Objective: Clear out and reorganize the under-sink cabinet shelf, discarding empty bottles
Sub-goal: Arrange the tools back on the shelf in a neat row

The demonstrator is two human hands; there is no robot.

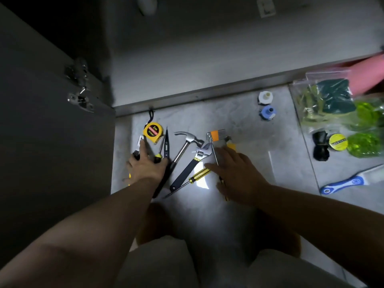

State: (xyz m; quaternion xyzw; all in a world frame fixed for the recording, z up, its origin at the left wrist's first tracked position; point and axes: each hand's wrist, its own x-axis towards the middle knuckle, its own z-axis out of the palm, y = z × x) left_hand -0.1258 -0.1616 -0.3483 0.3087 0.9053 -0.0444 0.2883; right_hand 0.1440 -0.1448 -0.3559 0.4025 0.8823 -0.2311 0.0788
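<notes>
at left, the dark cabinet door [41, 132], standing open, metal hinges [80, 96] on its inner face. beyond it, across the top, the grey under-sink cabinet shelf [197, 59], dim, behind a metal front edge. below that, pale floor tiles [259, 129] with everything laid out on them.

far right, a clear zip bag [324, 96] of green and dark pads, something pink [367, 75] behind it, blurred green plastic [365, 142] just beside it.

left hand [145, 165] palm down, fingers spread, index finger straight along the pliers [140, 140], thumb near a small yellow-handled screwdriver [159, 153]. right hand [236, 173] palm down too, fingers spread flat over the long arm of the hex keys [216, 135], fingertips touching a striped screwdriver [199, 174].

between the hands, a hammer [188, 140] and an adjustable wrench [193, 163], side by side and slanted. lower right, a blue-and-white handled tool [342, 182]. by the left index finger, a yellow tape measure [153, 132] and a dark tester pen [166, 146]. near the bag, black tape rolls [321, 147] touching a yellow tape roll [338, 141]. close to the shelf edge, a white fitting [265, 97] and a blue fitting [268, 112], one just beside the other.
</notes>
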